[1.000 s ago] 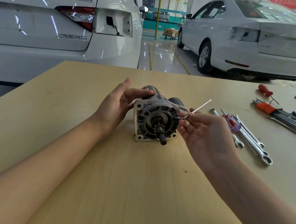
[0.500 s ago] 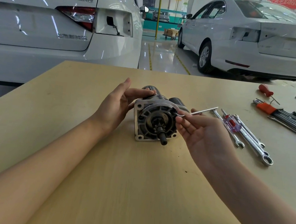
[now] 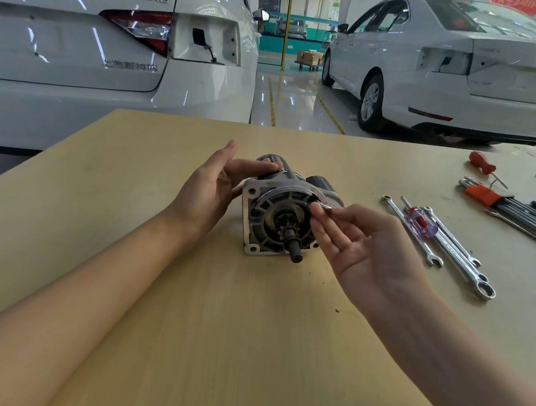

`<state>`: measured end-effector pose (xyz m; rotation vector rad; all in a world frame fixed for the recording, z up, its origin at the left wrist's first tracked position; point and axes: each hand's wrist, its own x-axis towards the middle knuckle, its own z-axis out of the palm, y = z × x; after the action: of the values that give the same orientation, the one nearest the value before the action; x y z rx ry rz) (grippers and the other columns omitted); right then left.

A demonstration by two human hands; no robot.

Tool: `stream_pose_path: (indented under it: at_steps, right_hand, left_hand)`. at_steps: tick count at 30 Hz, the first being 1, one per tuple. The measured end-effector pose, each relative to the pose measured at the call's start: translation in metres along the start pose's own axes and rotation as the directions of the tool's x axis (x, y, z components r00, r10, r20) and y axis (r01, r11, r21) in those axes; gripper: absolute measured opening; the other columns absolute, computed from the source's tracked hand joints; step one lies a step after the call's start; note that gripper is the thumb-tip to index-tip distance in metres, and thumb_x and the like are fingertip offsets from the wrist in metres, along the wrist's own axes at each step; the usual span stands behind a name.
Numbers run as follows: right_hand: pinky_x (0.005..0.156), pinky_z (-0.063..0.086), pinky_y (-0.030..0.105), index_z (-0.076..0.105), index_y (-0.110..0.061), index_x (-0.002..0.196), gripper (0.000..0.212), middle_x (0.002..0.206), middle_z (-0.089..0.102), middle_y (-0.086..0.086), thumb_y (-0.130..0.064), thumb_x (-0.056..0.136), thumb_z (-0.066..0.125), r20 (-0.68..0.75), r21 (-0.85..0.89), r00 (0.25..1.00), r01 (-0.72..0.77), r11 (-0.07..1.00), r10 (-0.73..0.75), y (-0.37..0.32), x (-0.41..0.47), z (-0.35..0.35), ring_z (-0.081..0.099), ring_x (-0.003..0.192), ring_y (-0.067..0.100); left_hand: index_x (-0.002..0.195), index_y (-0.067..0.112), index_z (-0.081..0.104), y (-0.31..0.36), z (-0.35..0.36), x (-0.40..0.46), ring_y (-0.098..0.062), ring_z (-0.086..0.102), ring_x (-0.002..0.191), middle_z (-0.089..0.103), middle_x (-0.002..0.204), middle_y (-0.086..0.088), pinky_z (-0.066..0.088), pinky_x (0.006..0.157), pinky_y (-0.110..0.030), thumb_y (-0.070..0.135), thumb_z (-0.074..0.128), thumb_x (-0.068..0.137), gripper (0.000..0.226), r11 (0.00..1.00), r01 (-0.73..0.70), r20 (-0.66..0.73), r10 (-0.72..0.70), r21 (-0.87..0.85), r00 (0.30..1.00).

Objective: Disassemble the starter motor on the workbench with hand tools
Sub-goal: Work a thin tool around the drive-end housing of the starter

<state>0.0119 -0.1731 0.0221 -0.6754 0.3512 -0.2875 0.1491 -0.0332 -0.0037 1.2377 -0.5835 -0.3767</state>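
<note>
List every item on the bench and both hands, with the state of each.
starter motor: lying on its side, shaft end toward the camera.
left hand: fingers straight, steadying the motor's left side.
right hand: pinching a thin metal rod at the motor's right edge.
thin metal rod: held, mostly hidden by fingertips.
wrenches: lying flat, untouched.
clear-handled screwdriver: lying across the wrenches.
red-handled screwdriver: lying loose.
hex key set: lying flat.

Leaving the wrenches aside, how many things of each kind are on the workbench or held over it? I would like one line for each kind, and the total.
Starter motor: 1
Screwdrivers: 2 (red handle, clear handle)
Hex key set in orange holder: 1
Thin metal rod, pinched by the right hand: 1
Total: 5
</note>
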Motion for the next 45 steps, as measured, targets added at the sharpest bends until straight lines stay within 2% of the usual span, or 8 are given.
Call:
stream_pose_path:
  at_steps: [10,17,28,31,36,38,40,45]
  right_hand:
    - [0.063,0.058,0.025,0.057,0.003,0.084,0.012,0.078,0.072,0.018,0.015,0.082,0.056,0.072,-0.093,0.991,0.118,0.989,-0.111,0.004,-0.001,-0.003,0.074,0.077,0.026]
    - [0.068,0.060,0.031,0.047,-0.004,0.090,0.026,0.071,0.071,0.017,0.016,0.081,0.059,0.049,-0.179,0.973,0.231,0.956,-0.226,0.006,-0.002,-0.006,0.073,0.077,0.032]
    - [0.071,0.058,0.026,0.055,-0.007,0.099,0.022,0.084,0.069,0.017,0.008,0.086,0.063,0.158,-0.435,0.902,0.429,0.792,-0.402,0.002,-0.005,-0.006,0.073,0.073,0.022]
    - [0.068,0.056,0.021,0.059,-0.014,0.114,0.035,0.077,0.070,0.004,0.004,0.085,0.066,0.251,-0.567,0.836,0.536,0.625,-0.489,0.002,-0.002,-0.008,0.072,0.072,0.016]
    - [0.073,0.056,0.033,0.062,-0.019,0.124,0.045,0.084,0.068,0.004,0.003,0.086,0.066,0.623,-0.683,0.530,0.727,-0.068,-0.575,0.005,0.009,-0.013,0.066,0.076,0.018]
    - [0.064,0.049,0.022,0.069,-0.011,0.116,0.035,0.083,0.065,0.005,0.005,0.085,0.065,0.741,-0.610,0.417,0.745,-0.269,-0.526,0.004,0.011,-0.016,0.061,0.071,0.019]
    - [0.061,0.041,0.019,0.073,-0.011,0.109,0.030,0.084,0.063,0.005,0.004,0.085,0.065,0.811,-0.553,0.376,0.742,-0.379,-0.448,0.003,0.010,-0.019,0.058,0.069,0.018]
    - [0.061,0.052,0.037,0.076,-0.008,0.098,0.027,0.092,0.061,0.012,0.008,0.079,0.066,0.877,-0.481,0.391,0.698,-0.531,-0.279,0.004,0.007,-0.019,0.060,0.081,0.029]
  left_hand:
    - [0.106,-0.002,0.067,0.000,0.000,0.000,-0.023,0.056,0.124,0.067,0.120,-0.016,0.030,0.115,-0.046,0.036,0.019,0.104,0.061,1.000,-0.006,-0.006,0.006,-0.005,1.000]
    - [0.106,-0.003,0.066,0.000,0.000,0.001,-0.025,0.056,0.123,0.066,0.120,-0.017,0.031,0.114,-0.046,0.036,0.020,0.104,0.061,1.000,-0.002,-0.004,0.002,-0.006,1.000]
    - [0.103,0.000,0.070,0.001,-0.002,0.001,-0.024,0.055,0.124,0.067,0.119,-0.016,0.029,0.115,-0.047,0.037,0.020,0.104,0.062,1.000,0.007,0.015,-0.007,-0.011,1.000]
    - [0.100,0.002,0.072,0.001,-0.003,0.001,-0.024,0.055,0.124,0.067,0.119,-0.016,0.028,0.115,-0.047,0.037,0.021,0.104,0.063,1.000,0.010,0.021,-0.010,-0.017,1.000]
    - [0.101,0.001,0.072,0.000,-0.003,0.002,-0.023,0.055,0.124,0.067,0.119,-0.016,0.029,0.115,-0.047,0.037,0.021,0.104,0.062,1.000,0.014,0.017,-0.013,-0.026,1.000]
    - [0.099,0.002,0.073,0.000,-0.003,0.001,-0.025,0.056,0.123,0.067,0.118,-0.017,0.029,0.115,-0.047,0.037,0.021,0.104,0.063,1.000,0.011,0.016,-0.011,-0.027,1.000]
    - [0.099,0.002,0.073,0.001,-0.003,0.000,-0.025,0.056,0.123,0.068,0.117,-0.017,0.029,0.115,-0.047,0.037,0.021,0.104,0.063,1.000,0.004,0.022,-0.004,-0.017,1.000]
    - [0.107,-0.003,0.066,0.001,-0.001,-0.001,-0.024,0.056,0.123,0.066,0.120,-0.017,0.030,0.115,-0.047,0.037,0.020,0.104,0.061,1.000,0.003,0.012,-0.003,-0.012,1.000]
